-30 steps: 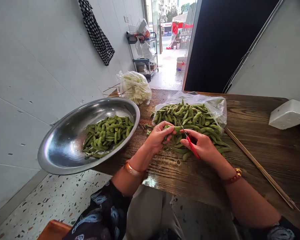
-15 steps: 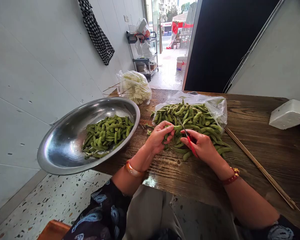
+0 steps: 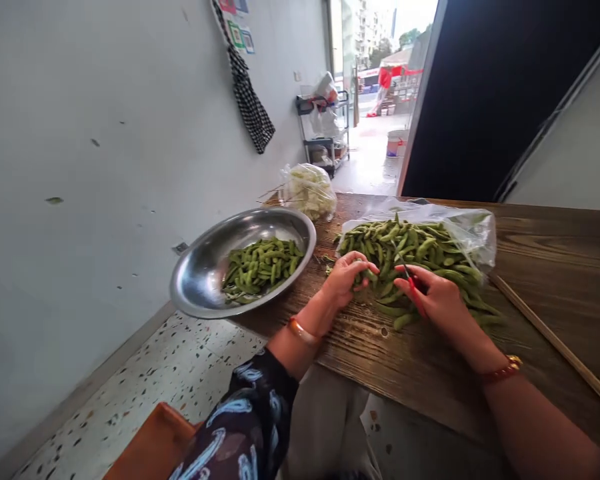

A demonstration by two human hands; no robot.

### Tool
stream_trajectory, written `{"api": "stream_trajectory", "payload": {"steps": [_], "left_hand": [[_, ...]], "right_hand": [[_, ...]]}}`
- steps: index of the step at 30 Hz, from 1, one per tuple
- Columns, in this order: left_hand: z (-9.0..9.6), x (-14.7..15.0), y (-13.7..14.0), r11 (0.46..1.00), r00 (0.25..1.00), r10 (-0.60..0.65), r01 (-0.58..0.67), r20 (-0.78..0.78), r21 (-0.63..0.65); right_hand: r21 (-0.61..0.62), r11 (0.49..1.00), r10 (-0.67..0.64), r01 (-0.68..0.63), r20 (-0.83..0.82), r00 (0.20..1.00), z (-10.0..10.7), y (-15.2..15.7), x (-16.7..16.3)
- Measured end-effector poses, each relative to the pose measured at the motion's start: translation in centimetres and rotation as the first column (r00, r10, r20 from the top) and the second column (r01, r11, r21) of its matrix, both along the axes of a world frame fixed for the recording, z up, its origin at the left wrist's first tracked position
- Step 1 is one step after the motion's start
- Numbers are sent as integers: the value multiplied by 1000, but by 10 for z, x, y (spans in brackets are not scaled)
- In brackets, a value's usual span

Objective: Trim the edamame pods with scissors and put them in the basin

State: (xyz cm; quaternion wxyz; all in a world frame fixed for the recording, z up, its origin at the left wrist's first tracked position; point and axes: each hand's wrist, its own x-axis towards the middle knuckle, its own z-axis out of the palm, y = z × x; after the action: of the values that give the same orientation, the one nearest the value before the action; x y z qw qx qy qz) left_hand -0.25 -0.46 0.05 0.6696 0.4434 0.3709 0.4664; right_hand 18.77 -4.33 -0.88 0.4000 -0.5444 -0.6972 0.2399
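Two hands over a wooden table (image 3: 530, 260), near its front-left edge. One steel bowl (image 3: 205, 267) hangs over the table's left edge, holding a small heap of trimmed pods (image 3: 260, 265). One big pile of edamame pods (image 3: 415, 250) lies on an opened clear plastic bag (image 3: 473, 227) mid-table, too many to count. One more bag of pale vegetable pieces (image 3: 310, 190) sits at the far-left corner. Thin bamboo sticks (image 3: 555, 343) run diagonally along the right side, count unclear.

Left hand (image 3: 345, 280) is palm down, fingers curled, pinching one pod (image 3: 367, 275) at the pile's near edge; pod's long axis runs roughly left-right, toward the right hand. Right hand (image 3: 437, 300) has fingers closed around one pair of red-handled scissors (image 3: 414, 290), blades pointing up and away toward the pile; whether the blades are apart I cannot tell. Both wrists wear a bracelet; forearms angle in from the table's front edge.
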Motion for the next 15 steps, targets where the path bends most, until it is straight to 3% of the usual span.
{"api": "stream_trajectory", "payload": {"steps": [4,7,9,11,15], "left_hand": [[20,2,-18,986,983,82,-56,-163,159],[53,-8,-34,911,884,211,-25,-416,411],[76,-26,-40,807,752,390,-1,-531,590],[95,-54,-40,702,556,576,38,-599,711],[112,-116,-28,608,104,785,58,-611,792]], "right_hand": [[20,999,-34,34,-16,999,-1,3,6],[42,998,-50,50,-7,999,-2,5,10],[44,998,-45,45,-10,999,-2,5,11],[45,998,-36,37,-39,999,-2,6,11],[75,996,-34,40,-87,996,1,5,10]]}}
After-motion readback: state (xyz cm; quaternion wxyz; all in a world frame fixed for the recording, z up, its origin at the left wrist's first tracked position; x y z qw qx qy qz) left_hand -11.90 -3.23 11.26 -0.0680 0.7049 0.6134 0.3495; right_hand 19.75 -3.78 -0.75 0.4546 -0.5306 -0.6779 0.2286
